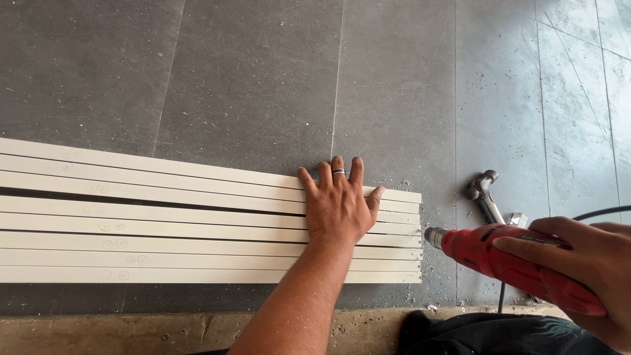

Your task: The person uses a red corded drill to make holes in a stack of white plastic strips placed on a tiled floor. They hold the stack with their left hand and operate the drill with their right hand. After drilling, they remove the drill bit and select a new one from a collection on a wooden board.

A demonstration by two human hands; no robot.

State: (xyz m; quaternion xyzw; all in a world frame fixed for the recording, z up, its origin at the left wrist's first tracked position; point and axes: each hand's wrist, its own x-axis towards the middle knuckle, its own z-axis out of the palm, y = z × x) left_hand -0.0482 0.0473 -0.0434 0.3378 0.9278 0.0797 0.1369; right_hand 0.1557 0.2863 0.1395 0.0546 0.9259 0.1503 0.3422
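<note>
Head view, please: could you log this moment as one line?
left hand: flat on white strips | right hand: grips red drill, chuck beside strip ends | hammer: on grey floor

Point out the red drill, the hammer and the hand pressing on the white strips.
red drill (pixel 506 260): head view, on its red body.
hammer (pixel 482 184): head view, on its metal head.
left hand (pixel 337 207): head view, on the back of the hand, flat on the white strips (pixel 164 227).

We have single head view, worn high, facing steeply down onto grey tiled floor (pixel 250 72), near enough that forearms fill lower frame; no second view shares scene.
</note>
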